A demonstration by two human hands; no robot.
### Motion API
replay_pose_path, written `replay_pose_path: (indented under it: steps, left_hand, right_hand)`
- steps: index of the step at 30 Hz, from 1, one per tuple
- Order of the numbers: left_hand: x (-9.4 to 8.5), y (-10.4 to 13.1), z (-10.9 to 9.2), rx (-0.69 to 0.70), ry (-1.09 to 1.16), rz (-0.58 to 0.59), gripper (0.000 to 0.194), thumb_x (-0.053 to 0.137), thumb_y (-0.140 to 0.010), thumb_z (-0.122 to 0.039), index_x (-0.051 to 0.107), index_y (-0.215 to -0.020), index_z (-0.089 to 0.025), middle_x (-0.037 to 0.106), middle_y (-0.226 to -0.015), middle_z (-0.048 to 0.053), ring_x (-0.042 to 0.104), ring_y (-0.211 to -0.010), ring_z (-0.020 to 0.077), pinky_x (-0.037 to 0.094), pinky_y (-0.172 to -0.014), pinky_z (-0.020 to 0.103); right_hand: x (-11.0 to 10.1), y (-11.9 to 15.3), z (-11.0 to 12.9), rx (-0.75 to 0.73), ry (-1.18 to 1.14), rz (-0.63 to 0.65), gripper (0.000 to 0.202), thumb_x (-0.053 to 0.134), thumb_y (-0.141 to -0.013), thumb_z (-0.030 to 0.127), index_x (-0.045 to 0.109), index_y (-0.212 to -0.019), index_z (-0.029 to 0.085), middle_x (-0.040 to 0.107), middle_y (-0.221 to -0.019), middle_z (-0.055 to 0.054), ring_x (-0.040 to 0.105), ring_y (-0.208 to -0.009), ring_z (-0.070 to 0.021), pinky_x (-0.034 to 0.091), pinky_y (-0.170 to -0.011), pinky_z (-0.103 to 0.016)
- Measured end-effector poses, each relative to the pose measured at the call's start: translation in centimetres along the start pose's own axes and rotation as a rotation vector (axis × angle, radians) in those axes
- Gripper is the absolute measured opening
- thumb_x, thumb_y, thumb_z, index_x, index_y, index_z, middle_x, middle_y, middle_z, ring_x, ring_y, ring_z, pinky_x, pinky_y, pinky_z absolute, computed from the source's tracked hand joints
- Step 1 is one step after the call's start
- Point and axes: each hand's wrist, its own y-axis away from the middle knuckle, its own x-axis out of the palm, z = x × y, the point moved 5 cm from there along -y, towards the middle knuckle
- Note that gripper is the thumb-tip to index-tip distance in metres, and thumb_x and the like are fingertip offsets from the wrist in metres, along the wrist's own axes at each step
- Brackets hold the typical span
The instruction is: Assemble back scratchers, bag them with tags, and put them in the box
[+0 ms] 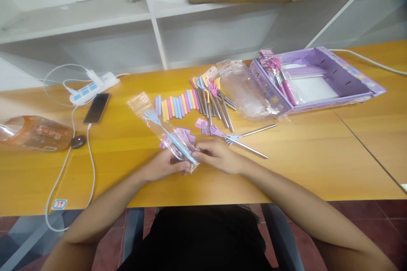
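A blue back scratcher (177,144) with a hand-shaped head lies inside a clear plastic bag (137,100). My left hand (165,164) is closed on the lower part of the bag from the left. From the right, my right hand (216,156) pinches the bag's lower end near the handle tip. Purple printed cards (187,135) show behind the bag. Just beyond my right hand lie a purple scratcher head on a metal rod (246,147) and a blue one on another rod (259,130).
Behind are a row of coloured handles (177,105), a pile of scratcher heads on rods (213,97) and clear bags (248,91). A purple box (337,72) holds packed scratchers. At left are a phone (97,108), power strip (94,89), cables and an orange package (38,133).
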Motion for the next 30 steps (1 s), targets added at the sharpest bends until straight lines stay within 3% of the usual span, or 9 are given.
replay_pose_path:
  steps: [6,12,19,22,30]
  left_hand:
    - [-0.35,-0.25,0.1,-0.01,-0.041,-0.049,0.038,0.078,-0.096,-0.049,0.067,-0.106,-0.014,0.07,-0.085,0.004,0.068,-0.076,0.0174,0.059,-0.075,0.032]
    - [-0.08,-0.25,0.4,-0.043,-0.091,-0.054,0.037,0.073,-0.099,-0.051,0.067,-0.099,-0.014,0.068,-0.083,0.004,0.066,-0.073,0.0161,0.057,-0.071,0.031]
    - [0.05,-0.28,0.94,-0.057,-0.118,-0.026,0.04,0.068,-0.101,-0.054,0.066,-0.091,-0.015,0.066,-0.079,0.003,0.065,-0.07,0.0161,0.056,-0.071,0.031]
    - [0.03,-0.22,0.9,-0.046,-0.11,0.0,0.042,0.066,-0.103,-0.052,0.064,-0.082,-0.016,0.065,-0.075,0.003,0.065,-0.07,0.016,0.055,-0.073,0.031]
    - [0.08,-0.18,0.52,-0.016,-0.031,-0.001,0.035,0.065,-0.103,-0.045,0.065,-0.085,-0.016,0.065,-0.072,0.002,0.062,-0.067,0.0158,0.051,-0.07,0.031]
  right_hand:
    - [-0.14,0.03,0.22,-0.052,0.07,-0.044,0.045,0.055,-0.111,0.049,0.056,-0.078,0.02,0.055,-0.069,0.002,0.048,-0.064,-0.0127,0.036,-0.062,-0.025]
    - [0.19,0.02,-0.19,-0.001,0.051,0.021,0.045,0.054,-0.111,0.053,0.066,-0.085,0.018,0.062,-0.073,0.001,0.052,-0.065,-0.013,0.039,-0.063,-0.025]
    - [0.04,-0.08,-0.6,0.03,0.094,0.009,0.056,0.052,-0.111,0.057,0.062,-0.073,0.018,0.051,-0.064,0.003,0.047,-0.06,-0.0116,0.034,-0.059,-0.026]
    - [-0.06,-0.07,-0.44,0.009,0.104,0.002,0.054,0.052,-0.112,0.052,0.061,-0.071,0.018,0.052,-0.064,0.003,0.047,-0.059,-0.0111,0.034,-0.059,-0.025]
    - [-0.05,-0.04,0.09,-0.027,0.103,0.012,0.048,0.052,-0.111,0.043,0.061,-0.072,0.017,0.054,-0.065,0.003,0.047,-0.06,-0.0104,0.034,-0.059,-0.024]
